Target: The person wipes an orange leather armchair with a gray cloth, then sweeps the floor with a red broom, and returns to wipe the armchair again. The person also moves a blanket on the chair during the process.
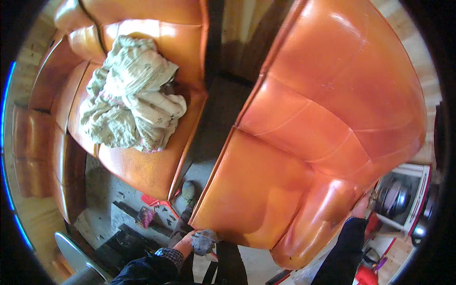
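An orange leather sofa section (263,178) stands tilted in the view in front of me, its padded armrest at the lower right. My left hand (188,243) is at its near left corner, closed around a crumpled grey cloth (204,242). At the outer side of the armrest is my right hand (361,206), partly hidden by the sofa edge; its fingers cannot be made out. Across a gap to the left stands another orange sofa section (142,171), with a rumpled pale patterned fabric (135,92) heaped on its seat.
A black low box or table (124,242) and a red dustpan-like item (153,200) lie on the littered floor at lower left. A round metallic-edged table (71,249) is near. At right stands a white-framed cabinet (416,199) holding dark pots; a red object (366,276) sits below.
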Tool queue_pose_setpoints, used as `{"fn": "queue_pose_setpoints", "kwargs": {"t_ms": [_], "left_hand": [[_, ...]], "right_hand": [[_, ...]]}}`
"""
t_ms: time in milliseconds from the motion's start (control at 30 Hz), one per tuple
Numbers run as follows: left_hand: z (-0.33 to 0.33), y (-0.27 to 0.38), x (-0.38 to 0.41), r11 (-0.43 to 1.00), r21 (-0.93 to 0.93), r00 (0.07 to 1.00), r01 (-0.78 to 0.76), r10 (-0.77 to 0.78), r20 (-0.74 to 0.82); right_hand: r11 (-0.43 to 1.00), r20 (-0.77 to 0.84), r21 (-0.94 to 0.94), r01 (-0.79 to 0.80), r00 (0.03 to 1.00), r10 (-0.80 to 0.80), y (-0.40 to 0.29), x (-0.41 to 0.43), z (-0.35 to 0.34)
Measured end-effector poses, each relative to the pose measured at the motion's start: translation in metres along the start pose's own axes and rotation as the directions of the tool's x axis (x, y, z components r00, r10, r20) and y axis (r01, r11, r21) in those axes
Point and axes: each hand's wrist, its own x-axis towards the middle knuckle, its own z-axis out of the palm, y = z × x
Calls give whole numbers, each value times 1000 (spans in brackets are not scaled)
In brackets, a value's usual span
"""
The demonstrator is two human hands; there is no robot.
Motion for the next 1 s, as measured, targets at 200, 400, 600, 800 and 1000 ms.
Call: {"fn": "queue_pose_setpoints", "kwargs": {"t_ms": [200,400,600,800,1000], "left_hand": [[12,-16,27,890,-419,959,-181,254,125],[8,-8,16,864,-488,961,-125,229,158],[-12,-4,3,862,-413,956,-292,272,-109],[6,11,3,873,-466,969,-143,220,115],[-62,11,44,960,-278,723,-10,199,661]], "right_hand": [[934,-162,-330,135,967,-197,7,36,-44],[796,19,-504,335,926,-377,9,16,-24],[758,-155,-587,286,879,-452,-2,-9,9],[752,-276,-612,245,824,-494,-12,-34,34],[733,-340,-661,160,807,-483,-13,-20,28]]}}
